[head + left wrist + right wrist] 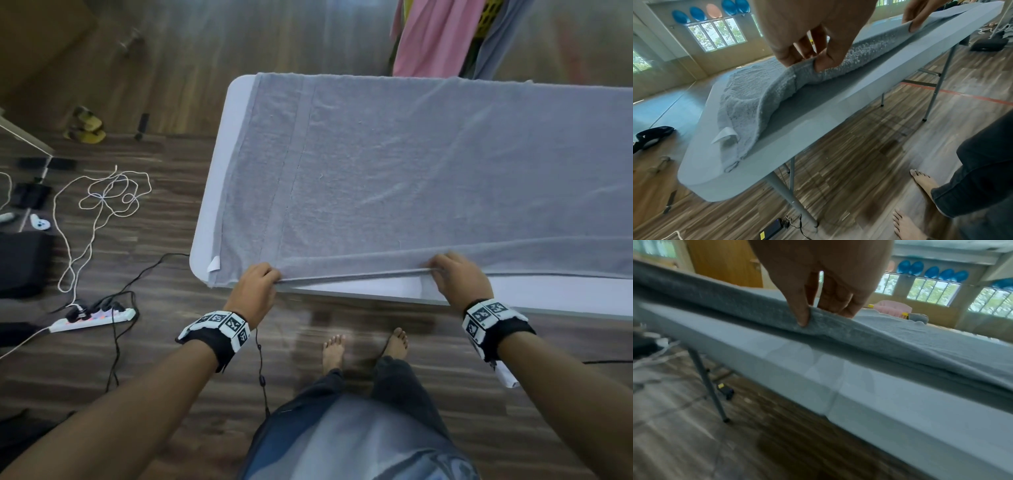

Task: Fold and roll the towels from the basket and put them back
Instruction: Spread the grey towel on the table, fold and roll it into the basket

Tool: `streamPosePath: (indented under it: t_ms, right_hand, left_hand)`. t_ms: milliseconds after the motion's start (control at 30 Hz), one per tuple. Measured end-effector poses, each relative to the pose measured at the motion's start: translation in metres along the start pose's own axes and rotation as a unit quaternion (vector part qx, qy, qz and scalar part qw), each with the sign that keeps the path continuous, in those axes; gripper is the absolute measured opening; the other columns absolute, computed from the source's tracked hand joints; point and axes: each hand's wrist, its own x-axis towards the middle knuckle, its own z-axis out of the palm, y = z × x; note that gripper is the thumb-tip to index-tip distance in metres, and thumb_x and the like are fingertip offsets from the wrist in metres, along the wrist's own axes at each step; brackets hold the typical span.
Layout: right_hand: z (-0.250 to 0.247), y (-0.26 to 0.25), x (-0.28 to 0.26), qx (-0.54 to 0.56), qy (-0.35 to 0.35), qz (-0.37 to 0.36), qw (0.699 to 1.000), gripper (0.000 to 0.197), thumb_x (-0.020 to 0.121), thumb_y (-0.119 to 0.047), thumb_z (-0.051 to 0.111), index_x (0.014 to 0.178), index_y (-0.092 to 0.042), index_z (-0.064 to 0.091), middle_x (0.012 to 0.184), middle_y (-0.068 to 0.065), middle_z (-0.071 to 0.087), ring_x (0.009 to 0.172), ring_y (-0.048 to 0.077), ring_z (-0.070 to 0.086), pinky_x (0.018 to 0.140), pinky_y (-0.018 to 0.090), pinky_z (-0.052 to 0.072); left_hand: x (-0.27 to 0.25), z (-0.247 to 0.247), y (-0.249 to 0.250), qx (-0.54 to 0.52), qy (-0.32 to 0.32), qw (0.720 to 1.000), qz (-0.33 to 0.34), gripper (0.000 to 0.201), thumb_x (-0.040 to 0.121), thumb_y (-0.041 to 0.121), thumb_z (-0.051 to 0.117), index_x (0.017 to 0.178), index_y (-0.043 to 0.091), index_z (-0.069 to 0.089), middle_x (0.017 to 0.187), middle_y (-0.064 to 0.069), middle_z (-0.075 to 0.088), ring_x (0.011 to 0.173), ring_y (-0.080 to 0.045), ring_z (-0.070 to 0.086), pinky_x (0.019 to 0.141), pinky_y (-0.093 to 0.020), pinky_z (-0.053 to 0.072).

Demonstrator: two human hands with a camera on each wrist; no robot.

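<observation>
A large grey towel (411, 164) lies spread flat over the white table (212, 205). Its near long edge is lifted a little off the tabletop. My left hand (260, 281) pinches that edge near the towel's left end, thumb under and fingers on top, as the left wrist view shows at the grey towel (760, 91) under my left hand (809, 61). My right hand (448, 270) pinches the same edge further right; in the right wrist view my right hand (813, 313) grips the towel (900, 340). A white label (214, 264) sticks out at the near left corner.
Beyond the table's far edge a pink towel (431, 34) and a grey-blue one (503, 37) hang over a yellow basket (488, 17). On the floor to the left lie a power strip (92, 317), a white cord (102, 198) and sandals (85, 125). My bare feet (366, 346) stand by the table.
</observation>
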Motion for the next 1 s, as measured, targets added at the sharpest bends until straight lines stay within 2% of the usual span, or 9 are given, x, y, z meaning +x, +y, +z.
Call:
streamPosePath:
  t_ms: [200,267,467,667,733,767,833,867,1000]
  right_hand:
    - [-0.011,0.057,-0.024,-0.004,0.055,0.109,0.993,0.013,0.080,-0.004,0.069,0.092,-0.008,0.073,0.084,0.016,0.065,0.079,0.042,0.061,0.069,0.046,0.051]
    - [-0.014,0.060,-0.038,0.029,0.068,0.098,0.992,0.013,0.082,-0.005,0.069,0.093,-0.011,0.073,0.085,0.012,0.063,0.082,0.038,0.061,0.069,0.043,0.050]
    - [-0.009,0.077,-0.077,0.086,0.074,0.086,0.990,0.018,0.078,0.000,0.073,0.090,-0.014,0.071,0.084,0.002,0.057,0.080,0.031,0.062,0.071,0.034,0.047]
    - [0.000,0.074,-0.103,0.088,0.070,0.093,0.989,0.025,0.071,0.006,0.075,0.086,-0.014,0.074,0.083,0.006,0.064,0.079,0.031,0.064,0.074,0.038,0.052]
    - [0.006,0.073,-0.104,0.061,0.035,0.093,0.993,0.026,0.071,0.005,0.075,0.089,-0.014,0.076,0.087,0.008,0.071,0.083,0.033,0.067,0.079,0.041,0.051]
    - [0.010,0.072,-0.105,0.037,-0.006,0.098,0.994,0.029,0.073,0.001,0.074,0.096,-0.015,0.076,0.097,0.008,0.073,0.092,0.031,0.068,0.088,0.043,0.048]
    - [0.021,0.071,-0.112,0.016,-0.096,0.122,0.988,0.039,0.078,-0.007,0.070,0.116,-0.017,0.069,0.123,0.008,0.067,0.115,0.026,0.061,0.107,0.044,0.034]
    - [0.027,0.071,-0.116,0.037,-0.123,0.138,0.982,0.042,0.081,-0.008,0.069,0.122,-0.016,0.066,0.129,0.009,0.063,0.121,0.026,0.058,0.110,0.041,0.032]
    - [0.040,0.085,-0.131,0.156,-0.139,0.215,0.954,0.027,0.084,-0.018,0.063,0.110,-0.017,0.071,0.112,0.009,0.071,0.107,0.029,0.065,0.093,0.038,0.050]
  left_hand:
    - [-0.006,-0.001,-0.005,0.035,-0.005,0.998,-0.045,0.021,0.069,-0.005,0.071,0.087,0.005,0.067,0.079,-0.009,0.062,0.073,-0.030,0.057,0.066,-0.038,0.048]
    - [-0.010,-0.001,-0.010,0.044,0.000,0.997,-0.058,0.019,0.073,-0.002,0.072,0.089,0.006,0.067,0.079,-0.009,0.063,0.071,-0.029,0.059,0.064,-0.037,0.048]
    - [-0.019,0.005,-0.017,0.032,0.008,0.999,-0.002,0.019,0.075,-0.007,0.070,0.090,0.005,0.070,0.080,-0.008,0.062,0.070,-0.028,0.058,0.060,-0.035,0.047]
    - [-0.021,0.005,-0.022,0.046,-0.012,0.999,0.010,0.022,0.071,-0.009,0.070,0.087,0.006,0.070,0.079,-0.007,0.062,0.071,-0.028,0.058,0.062,-0.034,0.047]
    - [-0.018,0.008,-0.023,0.071,-0.074,0.994,-0.021,0.025,0.071,-0.008,0.068,0.090,0.007,0.071,0.084,-0.009,0.065,0.077,-0.033,0.062,0.065,-0.037,0.050]
    - [-0.016,0.011,-0.023,0.091,-0.132,0.986,-0.052,0.026,0.074,-0.004,0.065,0.096,0.008,0.071,0.093,-0.010,0.066,0.086,-0.035,0.063,0.070,-0.039,0.051]
    - [-0.011,0.017,-0.015,0.160,-0.268,0.944,-0.108,0.026,0.083,0.007,0.055,0.105,0.012,0.069,0.108,-0.010,0.066,0.101,-0.032,0.062,0.081,-0.039,0.051]
    - [-0.009,0.021,-0.008,0.186,-0.316,0.923,-0.117,0.025,0.086,0.010,0.051,0.105,0.012,0.067,0.110,-0.011,0.066,0.103,-0.031,0.062,0.084,-0.038,0.051]
    - [0.004,0.051,0.038,0.202,-0.380,0.899,-0.081,0.025,0.091,0.018,0.042,0.106,0.016,0.062,0.111,-0.011,0.066,0.104,-0.031,0.061,0.083,-0.039,0.050]
